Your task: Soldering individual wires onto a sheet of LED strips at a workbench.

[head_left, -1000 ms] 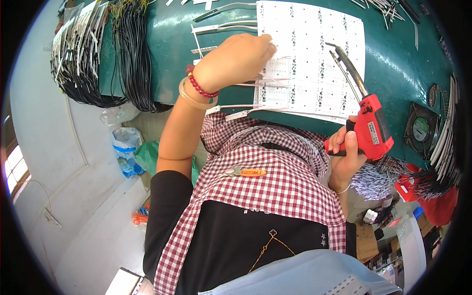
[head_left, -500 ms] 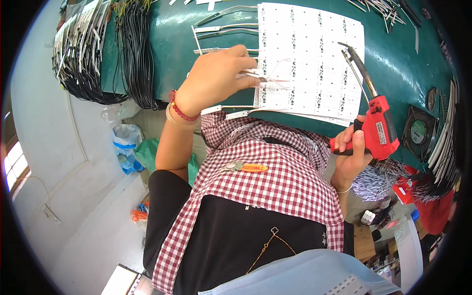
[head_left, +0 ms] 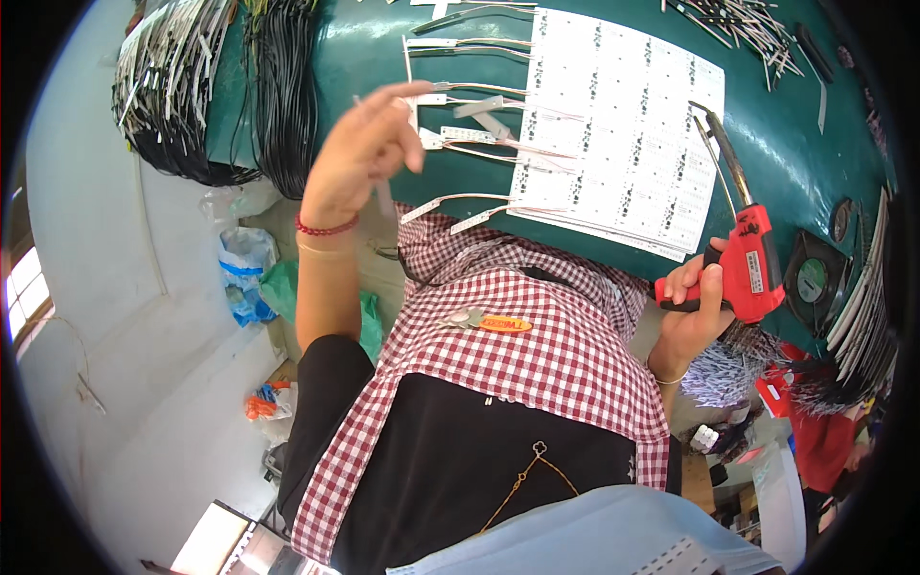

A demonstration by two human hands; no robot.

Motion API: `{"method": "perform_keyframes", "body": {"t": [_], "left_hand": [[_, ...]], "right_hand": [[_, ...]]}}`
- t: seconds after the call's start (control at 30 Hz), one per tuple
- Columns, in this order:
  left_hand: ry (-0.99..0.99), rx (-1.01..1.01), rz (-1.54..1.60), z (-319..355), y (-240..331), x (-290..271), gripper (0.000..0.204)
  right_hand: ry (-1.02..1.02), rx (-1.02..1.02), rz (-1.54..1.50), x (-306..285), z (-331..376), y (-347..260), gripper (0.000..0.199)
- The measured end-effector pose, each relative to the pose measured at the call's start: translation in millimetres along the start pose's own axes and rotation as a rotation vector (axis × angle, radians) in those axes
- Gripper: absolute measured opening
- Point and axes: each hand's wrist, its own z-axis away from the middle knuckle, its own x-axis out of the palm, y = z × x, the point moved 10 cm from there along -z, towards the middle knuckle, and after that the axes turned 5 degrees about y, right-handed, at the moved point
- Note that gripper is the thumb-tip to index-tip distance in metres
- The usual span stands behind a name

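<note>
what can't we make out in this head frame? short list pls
- Left hand: pinches a thin pale strip, motion-blurred; its kind is unclear.
- Red soldering gun in the right hand: whether the tip touches the white sheet cannot be told.
- Sheet markings: too small.
- Black wire bundles: cut off by the top edge.

A sheet of small boards (head_left: 618,134) is laid on the table (head_left: 786,163), right of centre — short wired strips (head_left: 460,96) are spread just left of it. Cable bundles (head_left: 220,96) are hung over the far-left edge; a small fan (head_left: 813,281) is set at the right.
</note>
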Motion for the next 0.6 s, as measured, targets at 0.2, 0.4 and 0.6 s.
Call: {"method": "perform_keyframes", "body": {"t": [0.2, 0.4, 0.6], "left_hand": [[0.456, 0.308, -1.021, -26.3, 23.1, -65.0, 0.031], [0.629, 0.458, -1.117, -47.9, 20.6, -42.6, 0.032], [0.568, 0.602, -1.101, -70.8, 38.2, -34.5, 0.026]], "right_hand": [[-0.061, -0.027, -0.018, 8.2, -1.9, -4.6, 0.029], [-0.096, -0.038, -0.038, 11.5, 1.3, -7.6, 0.031], [-0.07, -0.022, -0.024, 6.7, 3.0, -7.3, 0.031]]}}
